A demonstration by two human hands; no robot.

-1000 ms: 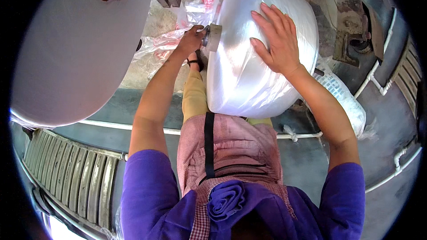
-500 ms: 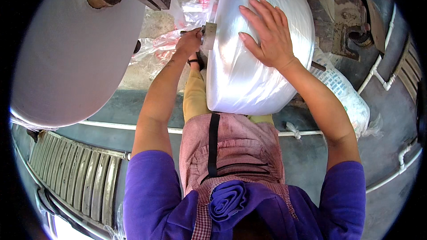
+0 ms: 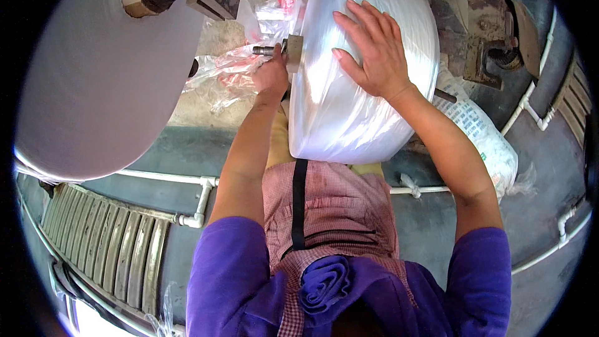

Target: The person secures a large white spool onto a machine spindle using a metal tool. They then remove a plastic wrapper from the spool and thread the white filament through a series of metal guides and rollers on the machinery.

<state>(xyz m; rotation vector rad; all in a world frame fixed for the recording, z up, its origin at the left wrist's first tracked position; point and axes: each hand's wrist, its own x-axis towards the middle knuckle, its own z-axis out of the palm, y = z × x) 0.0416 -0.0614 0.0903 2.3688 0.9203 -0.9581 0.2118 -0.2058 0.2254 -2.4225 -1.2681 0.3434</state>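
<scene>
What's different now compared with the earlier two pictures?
The left hand has shifted toward the person's body, exposing more of the metal shaft end; whether it grips the shaft is unclear. Unchanged: the right hand lies spread on the clear film roll.

Film roll (image 3: 368, 115): large, thick, clear plastic with white-silver sheen; outer wrap lightly wrinkled. On its side, axis running left to right, right end angled nearer. Sits far, just right of middle. Pale collar (image 3: 295, 54) stands out from left face. Stepped metal shaft (image 3: 263, 50) projects left past collar; dark rod end (image 3: 445, 95) juts out at right.
</scene>
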